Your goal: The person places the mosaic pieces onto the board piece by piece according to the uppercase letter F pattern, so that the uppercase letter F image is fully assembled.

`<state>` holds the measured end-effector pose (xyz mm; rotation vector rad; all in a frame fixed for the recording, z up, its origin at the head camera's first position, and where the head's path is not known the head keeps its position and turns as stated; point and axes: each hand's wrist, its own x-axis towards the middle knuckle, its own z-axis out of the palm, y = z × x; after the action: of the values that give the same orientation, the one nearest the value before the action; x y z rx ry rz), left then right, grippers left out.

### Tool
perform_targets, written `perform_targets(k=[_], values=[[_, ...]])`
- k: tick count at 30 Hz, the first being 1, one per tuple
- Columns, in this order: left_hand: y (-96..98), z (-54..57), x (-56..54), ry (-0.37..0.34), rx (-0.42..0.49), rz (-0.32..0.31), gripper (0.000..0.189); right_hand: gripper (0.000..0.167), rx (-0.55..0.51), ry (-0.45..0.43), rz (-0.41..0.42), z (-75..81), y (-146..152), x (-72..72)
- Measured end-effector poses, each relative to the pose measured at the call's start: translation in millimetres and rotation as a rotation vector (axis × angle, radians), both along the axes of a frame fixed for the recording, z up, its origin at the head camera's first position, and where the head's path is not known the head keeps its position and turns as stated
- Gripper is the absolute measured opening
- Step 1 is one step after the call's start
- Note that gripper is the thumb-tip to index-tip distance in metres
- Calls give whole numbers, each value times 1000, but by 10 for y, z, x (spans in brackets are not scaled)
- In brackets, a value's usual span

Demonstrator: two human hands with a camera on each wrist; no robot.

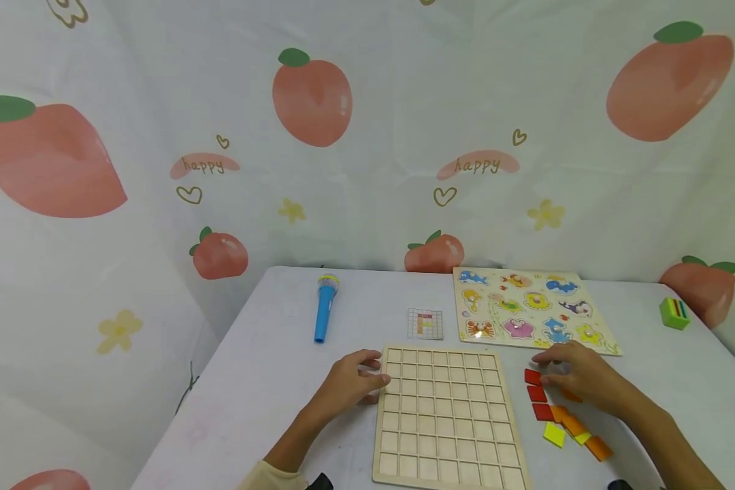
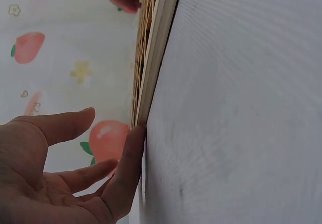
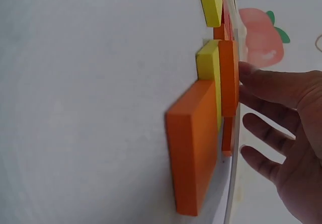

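A wooden grid board [image 1: 444, 411] lies flat on the white table. At its left edge is my left hand [image 1: 351, 381], fingers loosely bent; in the left wrist view one fingertip [image 2: 135, 133] meets the board's side while the thumb stands apart. My right hand [image 1: 578, 378] hovers over the group of small square tiles right of the board, fingers loosely curved. Its thumb overlaps the topmost red tile [image 1: 532, 377] in the head view. Below come more red tiles [image 1: 542, 412], orange tiles [image 3: 188, 143] and yellow tiles [image 1: 554, 434], some overlapping.
Behind the grid board lies a small printed pattern card [image 1: 425, 324]. An animal puzzle board [image 1: 527, 309] is at the back right, close beyond my right hand. A blue toy microphone [image 1: 324, 309] lies back left, and a green striped block [image 1: 674, 313] sits far right.
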<state>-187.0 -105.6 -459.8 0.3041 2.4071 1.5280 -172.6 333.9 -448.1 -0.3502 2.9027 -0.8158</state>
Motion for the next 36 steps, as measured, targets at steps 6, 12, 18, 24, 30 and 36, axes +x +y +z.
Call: perform_targets(k=[6,12,18,24,30,36], values=[[-9,-9,3,-53,54,-4,61,30,8,-44,-7,24,-38,-38],[-18,-9,5,-75,79,-9,61,29,31,-57,-12,34,-55,-52],[-25,-7,7,-93,77,-6,63,30,53,-62,0,45,-67,-55],[-16,-2,6,-106,77,-10,62,35,89,-68,7,54,-71,-58],[-13,-2,17,-124,105,-24,61,40,115,-76,-16,51,-77,-60],[-40,-27,3,-110,113,-48,65,40,130,1,3,42,-118,-21]])
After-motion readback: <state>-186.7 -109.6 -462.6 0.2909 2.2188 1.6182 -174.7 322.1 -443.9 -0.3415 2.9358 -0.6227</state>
